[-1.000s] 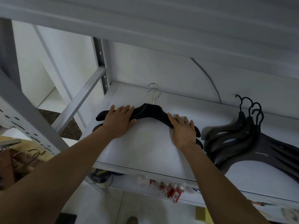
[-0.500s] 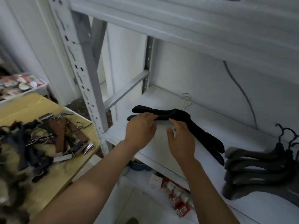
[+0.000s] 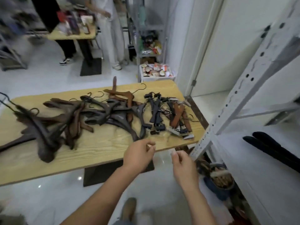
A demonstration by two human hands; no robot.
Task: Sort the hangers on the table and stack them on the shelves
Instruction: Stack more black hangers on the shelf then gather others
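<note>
While black hangers (image 3: pixel 267 146) lie on the shelf (image 3: pixel 230 143), a big tangle of hangers (image 3: pixel 100 114) waits unsorted on the table (image 3: pixel 100 148); my left hand (image 3: pixel 138 154) and right hand (image 3: pixel 183 162) hover loosely curled, empty

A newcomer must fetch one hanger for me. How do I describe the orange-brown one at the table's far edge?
Find the wooden table. Midway along its far edge lies the orange-brown hanger, its thin hook pointing right. The hangers beside it are dark brown or grey.
</note>
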